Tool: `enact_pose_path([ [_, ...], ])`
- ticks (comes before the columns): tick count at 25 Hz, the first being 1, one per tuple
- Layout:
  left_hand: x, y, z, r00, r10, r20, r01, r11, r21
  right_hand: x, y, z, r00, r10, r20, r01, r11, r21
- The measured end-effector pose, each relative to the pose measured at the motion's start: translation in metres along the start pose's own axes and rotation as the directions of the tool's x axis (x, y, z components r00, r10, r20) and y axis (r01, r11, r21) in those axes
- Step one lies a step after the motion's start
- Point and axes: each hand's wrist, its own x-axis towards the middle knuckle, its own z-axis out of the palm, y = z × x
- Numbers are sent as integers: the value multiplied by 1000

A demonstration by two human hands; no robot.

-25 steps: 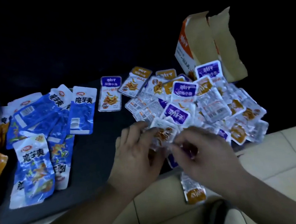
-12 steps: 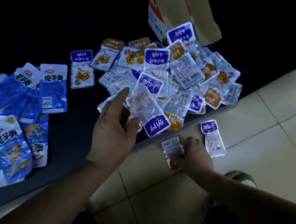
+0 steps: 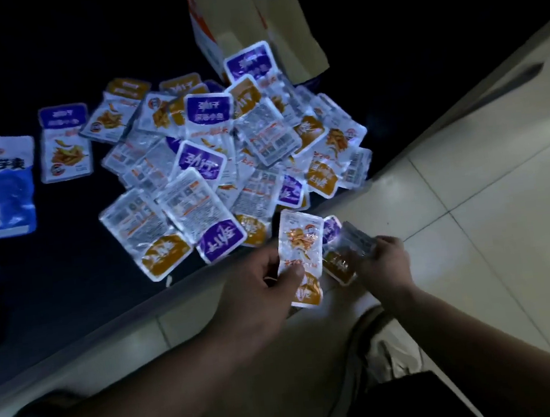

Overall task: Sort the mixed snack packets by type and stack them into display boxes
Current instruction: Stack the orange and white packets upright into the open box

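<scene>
A heap of small snack packets, with purple and orange labels, lies on a dark mat near its front edge. My left hand pinches an orange-label packet upright just past the mat's edge, thumb on its face. My right hand grips another orange-label packet beside it, low over the tiled floor. A purple-label packet shows between the two hands; who holds it I cannot tell. An open cardboard display box stands behind the heap.
Larger blue packets lie on the mat at the left. Pale floor tiles spread to the right and below. A shoe is visible under my right forearm.
My left hand dropped from the heap to the mat's edge and now pinches an orange-label packet. My right hand lifted a packet off the floor and moved up toward the left hand.
</scene>
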Motion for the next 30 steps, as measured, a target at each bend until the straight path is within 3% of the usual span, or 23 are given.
enact_pose_path([
  [2, 4, 5, 10, 1000, -7, 29, 8, 1000, -22, 10, 5, 4, 996, 51, 71, -53, 998, 29],
  [5, 10, 2, 10, 1000, -20, -10, 20, 1000, -12, 6, -13, 12, 967, 164, 195, -210, 946, 247],
  [8, 11, -9, 3, 999, -35, -40, 37, 999, 30, -4, -21, -4, 916, 237, 324, -376, 789, 486],
  [10, 8, -10, -2, 1000, -25, -15, 25, 999, 40, -22, -27, -36, 879, 174, 444, -419, 727, 544],
  [13, 0, 4, -2, 999, -23, 44, 26, 997, -77, -56, -50, -77, 871, 30, 490, -366, 705, 608],
  [15, -1, 17, -1, 997, -38, 74, 57, 960, -275, -68, -74, -83, 899, -30, 438, -307, 669, 677],
  [17, 0, 32, -12, 1000, -17, 18, 22, 910, -414, -73, -104, -73, 925, -74, 374, -246, 634, 733],
  [20, 0, 49, -45, 989, 68, -128, -116, 900, -419, -78, -146, -57, 946, -153, 285, -140, 601, 787],
  [23, 0, 53, -86, 965, 18, -260, -146, 865, -480, -85, -179, -37, 946, -210, 246, -83, 578, 812],
  [26, 3, 42, -124, 923, -70, -379, -154, 835, -528, -96, -210, -13, 944, -239, 228, -25, 637, 770],
  [30, 5, 29, -175, 882, -96, -461, -186, 829, -528, -101, -267, 19, 898, -294, 328, -11, 729, 684],
])
